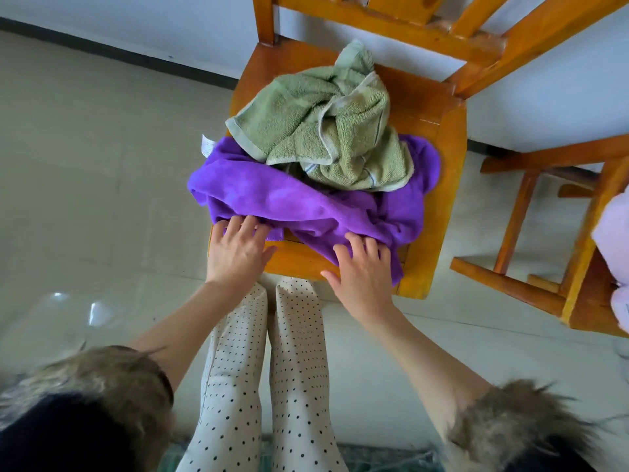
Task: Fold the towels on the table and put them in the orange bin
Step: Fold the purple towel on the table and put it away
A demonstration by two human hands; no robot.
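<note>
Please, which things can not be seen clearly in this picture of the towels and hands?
- Head view: the crumpled green terry towel hides the middle of the purple soft towel.
- The purple towel hides the tips of the right hand's fingers; whether they pinch it is unclear.
- The orange bin: not in view.
- The pale lilac cloth: cut off by the right edge.

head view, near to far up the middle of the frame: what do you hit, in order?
Polka-dot trouser legs → left hand and right hand, both at the near edge → purple towel → green towel → chair backrest.
</note>
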